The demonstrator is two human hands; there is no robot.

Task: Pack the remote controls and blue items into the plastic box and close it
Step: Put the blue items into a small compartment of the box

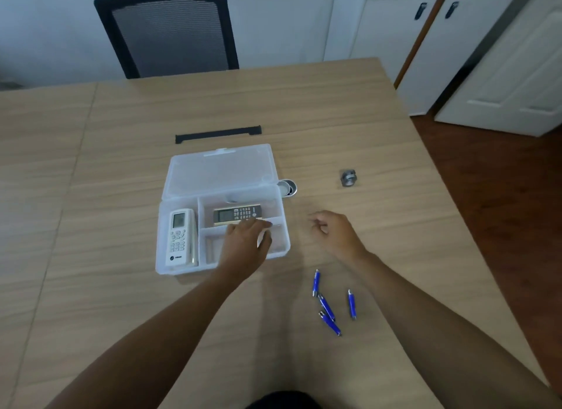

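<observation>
Clear plastic box (185, 271) already holds both remotes, so the four blue items (327, 308) lying near and right are best gathered by the empty, half-curled right hand (333, 230) while the open left hand (248, 241) steadies the box.

Two bare forearms, sleeveless to the frame edge, left hand (248, 244) and right hand (333, 230) without rings.

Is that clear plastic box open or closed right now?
Open. The plastic box has its lid folded back flat on the table, leaving both remotes inside uncovered.
</observation>
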